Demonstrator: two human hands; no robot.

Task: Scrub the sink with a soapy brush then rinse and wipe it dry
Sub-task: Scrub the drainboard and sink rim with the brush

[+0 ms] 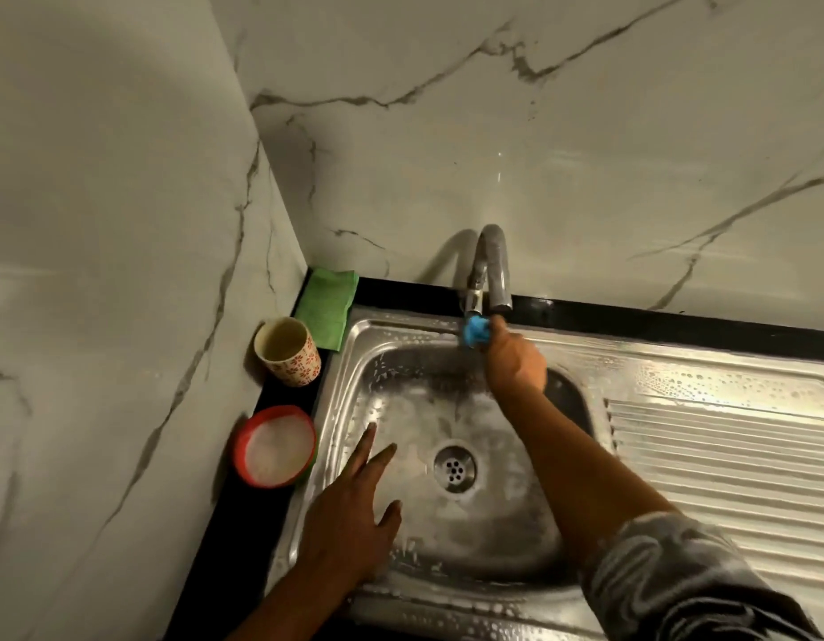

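Note:
The steel sink (354,358) has foam and soap drops over its basin and rim, with a round drain (454,469) in the middle. My right hand (516,363) reaches to the back rim and grips a blue brush (475,329) right under the faucet (488,266) spout. Whether water runs I cannot tell. My left hand (354,511) hovers or rests over the basin's left side with its fingers spread straight and holds nothing. A folded green cloth (328,303) lies at the back left corner of the counter.
A red bowl (274,446) of white soapy foam sits on the black counter strip left of the sink. Behind it stands a cream cup (287,351) with red flowers. A ribbed, soapy drainboard (724,455) extends right. Marble walls close in at the back and left.

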